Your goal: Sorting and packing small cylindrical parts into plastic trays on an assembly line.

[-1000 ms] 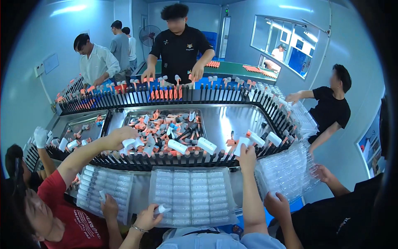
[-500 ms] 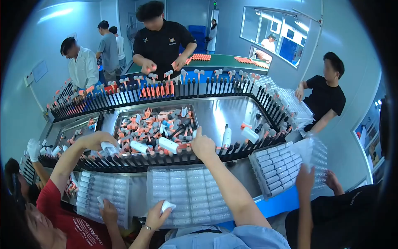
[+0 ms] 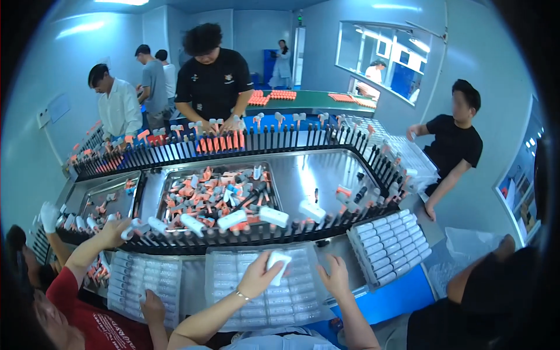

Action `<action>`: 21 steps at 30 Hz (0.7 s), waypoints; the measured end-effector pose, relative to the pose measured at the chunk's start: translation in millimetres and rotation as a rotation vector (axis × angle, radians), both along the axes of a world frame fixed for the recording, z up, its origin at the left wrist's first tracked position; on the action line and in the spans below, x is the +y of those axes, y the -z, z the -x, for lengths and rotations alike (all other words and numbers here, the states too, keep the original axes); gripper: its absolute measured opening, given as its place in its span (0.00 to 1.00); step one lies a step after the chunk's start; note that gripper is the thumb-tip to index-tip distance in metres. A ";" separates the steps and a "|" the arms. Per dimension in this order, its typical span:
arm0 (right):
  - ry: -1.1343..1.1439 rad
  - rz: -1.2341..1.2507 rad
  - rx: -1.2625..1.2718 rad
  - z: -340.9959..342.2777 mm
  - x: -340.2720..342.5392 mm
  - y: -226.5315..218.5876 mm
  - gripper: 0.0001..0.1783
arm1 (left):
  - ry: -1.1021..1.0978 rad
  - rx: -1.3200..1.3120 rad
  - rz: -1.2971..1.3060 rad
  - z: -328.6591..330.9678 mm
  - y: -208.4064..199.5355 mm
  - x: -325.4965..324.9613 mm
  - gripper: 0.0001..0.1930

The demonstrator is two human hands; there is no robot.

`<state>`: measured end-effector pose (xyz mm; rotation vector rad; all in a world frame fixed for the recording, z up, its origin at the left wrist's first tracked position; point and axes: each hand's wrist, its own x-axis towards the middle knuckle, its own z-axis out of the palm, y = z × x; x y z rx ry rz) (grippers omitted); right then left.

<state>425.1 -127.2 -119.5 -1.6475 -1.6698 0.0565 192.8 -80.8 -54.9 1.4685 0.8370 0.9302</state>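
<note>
My left hand (image 3: 260,276), with a bracelet at its wrist, is closed on a folded white cloth (image 3: 279,266) above a clear plastic tray (image 3: 233,312). To the right, by the tray's edge, my right hand (image 3: 335,277) has its fingers apart, and nothing shows in it. White tubular housings fill rows of the tray. Beyond my hands, several larger white housings sit along the near row of black pegs; one housing (image 3: 273,216) is straight ahead and another housing (image 3: 312,210) is to its right.
A metal pan (image 3: 274,175) of orange, grey and black parts lies inside the peg rack (image 3: 192,245). Stacked trays of white tubes (image 3: 389,245) stand at right. Co-workers sit close on both sides; a red-sleeved arm (image 3: 96,242) reaches to the rack. Other people stand across the table.
My right hand has drawn back from the peg rack to beside the tray. My left hand has moved up and right with the cloth. The right-hand neighbour's plastic sheet has come down.
</note>
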 end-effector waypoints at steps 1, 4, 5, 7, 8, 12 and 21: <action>0.114 -0.037 0.005 -4.3 -7.3 11.9 0.21 | -0.019 0.032 -0.058 -18.3 5.8 8.4 0.19; 0.170 0.274 0.115 -20.6 -27.3 51.5 0.20 | -0.101 0.115 -0.195 -80.7 -14.4 34.1 0.20; 0.169 0.270 0.118 -19.5 -29.3 52.9 0.20 | -0.161 0.110 -0.228 -95.9 -10.6 50.9 0.20; -0.029 0.721 0.267 -18.7 -27.5 56.5 0.18 | -0.309 0.289 -0.313 -123.0 -23.6 71.7 0.23; -0.035 0.710 0.262 -15.1 -29.0 60.7 0.18 | -0.360 0.332 -0.279 -132.8 -21.7 86.5 0.24; 0.007 0.490 0.151 -3.3 -36.4 70.6 0.15 | -0.498 0.487 -0.205 -158.3 -18.8 125.3 0.26; -0.013 0.340 0.153 -15.2 -44.3 77.5 0.12 | -0.349 1.031 -0.278 -136.0 -11.5 144.2 0.15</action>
